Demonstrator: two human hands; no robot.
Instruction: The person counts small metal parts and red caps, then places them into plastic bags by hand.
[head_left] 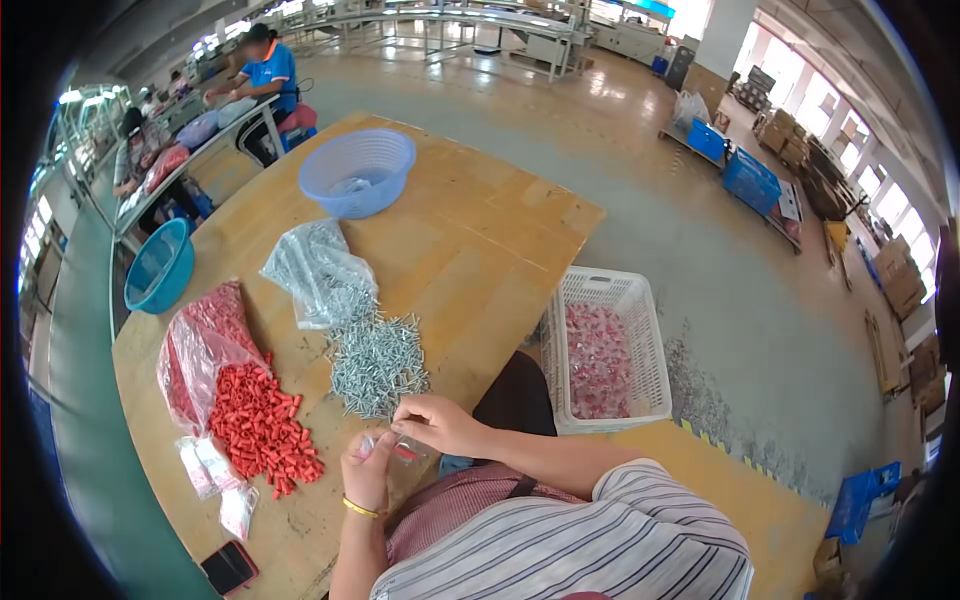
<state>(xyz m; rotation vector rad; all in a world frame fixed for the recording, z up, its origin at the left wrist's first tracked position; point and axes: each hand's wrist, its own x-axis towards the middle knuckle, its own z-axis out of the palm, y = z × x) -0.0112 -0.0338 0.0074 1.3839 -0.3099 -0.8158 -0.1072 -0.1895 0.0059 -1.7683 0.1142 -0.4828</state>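
**Around the bench**

Top of the wooden table (480, 230), a blue basket (340, 195) sits upright. Off the left edge, a teal basin (160, 268). On the floor to the right, a white crate (600, 285) carries pink packets (598, 362). A phone (229, 567) lies near the table corner.

Single view, from a camera worn on the head. The lens sat above the person's chest and looked forward and down across the table (480, 230), its fisheye field ringed by a dark border. Nearest the lens were the left hand (368, 470) and right hand (435, 420), together on a bag (395, 447) at lower centre. A striped sleeve (600, 540) filled the bottom edge. The table ran away toward the upper left and the floor (680, 230) toward the upper right. The distant hall curved along the top of the frame.
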